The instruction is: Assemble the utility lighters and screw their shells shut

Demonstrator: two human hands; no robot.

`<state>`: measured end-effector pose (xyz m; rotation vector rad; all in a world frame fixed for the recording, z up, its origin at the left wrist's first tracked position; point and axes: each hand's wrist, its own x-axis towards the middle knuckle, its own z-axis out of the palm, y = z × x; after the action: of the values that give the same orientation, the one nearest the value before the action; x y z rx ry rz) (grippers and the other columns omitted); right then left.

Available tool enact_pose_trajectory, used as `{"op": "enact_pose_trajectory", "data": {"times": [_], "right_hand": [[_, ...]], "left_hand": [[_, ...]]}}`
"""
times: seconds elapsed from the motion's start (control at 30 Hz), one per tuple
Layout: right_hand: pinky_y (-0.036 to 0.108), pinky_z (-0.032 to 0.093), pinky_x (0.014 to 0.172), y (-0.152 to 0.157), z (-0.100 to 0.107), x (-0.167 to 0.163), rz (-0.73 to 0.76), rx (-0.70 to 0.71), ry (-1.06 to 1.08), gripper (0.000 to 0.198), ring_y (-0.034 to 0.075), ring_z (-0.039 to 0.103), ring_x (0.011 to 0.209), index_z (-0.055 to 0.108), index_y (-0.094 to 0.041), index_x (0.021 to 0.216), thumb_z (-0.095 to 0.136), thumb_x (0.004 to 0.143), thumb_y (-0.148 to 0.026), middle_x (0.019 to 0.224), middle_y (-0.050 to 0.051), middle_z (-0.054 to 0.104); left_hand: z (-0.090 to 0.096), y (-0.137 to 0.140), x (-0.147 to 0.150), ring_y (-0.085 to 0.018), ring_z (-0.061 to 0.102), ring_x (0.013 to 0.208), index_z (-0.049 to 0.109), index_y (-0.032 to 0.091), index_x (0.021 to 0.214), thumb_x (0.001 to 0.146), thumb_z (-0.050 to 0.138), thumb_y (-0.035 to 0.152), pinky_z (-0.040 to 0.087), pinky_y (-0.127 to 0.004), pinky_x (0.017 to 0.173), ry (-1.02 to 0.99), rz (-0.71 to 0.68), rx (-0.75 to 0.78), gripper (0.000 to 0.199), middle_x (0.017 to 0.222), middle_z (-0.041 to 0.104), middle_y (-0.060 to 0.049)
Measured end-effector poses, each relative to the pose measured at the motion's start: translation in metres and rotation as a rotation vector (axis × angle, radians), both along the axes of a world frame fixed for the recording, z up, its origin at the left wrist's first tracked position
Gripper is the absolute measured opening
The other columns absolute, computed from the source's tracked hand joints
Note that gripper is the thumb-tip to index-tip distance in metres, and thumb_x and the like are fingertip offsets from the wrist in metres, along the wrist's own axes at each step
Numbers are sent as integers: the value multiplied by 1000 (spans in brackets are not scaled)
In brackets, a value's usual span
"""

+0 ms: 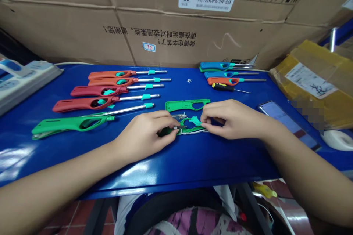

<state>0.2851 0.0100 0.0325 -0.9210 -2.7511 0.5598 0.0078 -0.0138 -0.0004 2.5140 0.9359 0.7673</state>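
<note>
Amid lighters (82, 105), screwdriver (222, 87), phone (286, 122): left fingers (168, 138), right fingers (211, 129) pinched on green shell (192, 129)

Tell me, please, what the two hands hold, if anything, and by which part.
The opened green lighter: the left hand holds it at its handle end, the right hand pinches its front end beside the turquoise trigger. The exact contact is hidden.

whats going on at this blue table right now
A person is working with bare hands on an opened green handle. The left hand is at its near left part, beside small loose-looking bits; the right hand seems to pinch a teal piece on it. Another green shell half lies just beyond. Long-necked lighters lie off to both sides, with a screwdriver by the right-hand group.
</note>
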Motion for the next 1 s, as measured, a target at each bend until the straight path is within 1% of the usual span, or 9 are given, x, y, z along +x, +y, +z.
{"op": "enact_pose_trajectory", "data": {"times": [0.17, 0.27, 0.37, 0.5, 0.6, 0.8, 1.0], "right_hand": [[24, 36, 66, -3, -2, -5, 70, -40, -4, 8, 9, 52, 70, 63, -18, 86, 58, 88, -12, 83, -2, 64], [24, 36, 66, -3, -3, -6, 65, -43, -17, 7, 9, 52, 70, 63, -19, 87, 59, 88, -13, 84, -2, 63], [25, 35, 66, -3, -2, -6, 58, -40, -37, 3, 11, 52, 71, 61, -19, 87, 60, 89, -18, 85, -1, 62], [25, 35, 65, -5, -1, -6, 63, -66, -64, 6, 11, 51, 70, 59, -19, 85, 59, 91, -18, 83, -1, 60], [25, 38, 68, -5, -1, -6, 72, -83, -39, 8, 12, 54, 75, 59, -19, 86, 57, 94, -17, 86, 0, 62], [27, 41, 73, -3, -3, -5, 86, -56, 6, 12, 14, 60, 82, 64, -18, 91, 54, 97, -18, 92, 2, 66], [26, 41, 72, -4, -8, -6, 96, -13, 53, 12, 13, 60, 80, 63, -18, 90, 54, 98, -18, 90, 2, 66]], "left_hand": [[-1, 1, 0, -9, 62, 69, 77, 15, 102, 92, 67, 16, 46, -19, 59, -63, 10, -10, 14, 87, 71, -1], [0, 2, 1, -8, 62, 68, 78, 15, 101, 92, 68, 16, 46, -18, 60, -82, 7, -14, 13, 86, 72, -1], [1, 2, 1, -8, 62, 67, 79, 15, 101, 92, 69, 17, 46, -18, 59, -88, 10, -24, 13, 86, 73, -2], [1, 2, 2, -8, 62, 65, 79, 14, 100, 92, 70, 19, 46, -18, 58, -91, 21, -23, 13, 84, 73, -2], [2, 3, 2, -8, 61, 64, 80, 15, 100, 91, 71, 19, 46, -18, 58, -94, 28, -29, 13, 83, 74, -1], [2, 2, 0, -7, 64, 66, 80, 15, 99, 91, 72, 20, 48, -17, 60, -117, 25, -51, 12, 86, 76, -1], [3, 1, 3, -8, 64, 64, 81, 16, 97, 89, 74, 20, 48, -18, 57, -160, 53, -68, 11, 84, 78, -1]]}}
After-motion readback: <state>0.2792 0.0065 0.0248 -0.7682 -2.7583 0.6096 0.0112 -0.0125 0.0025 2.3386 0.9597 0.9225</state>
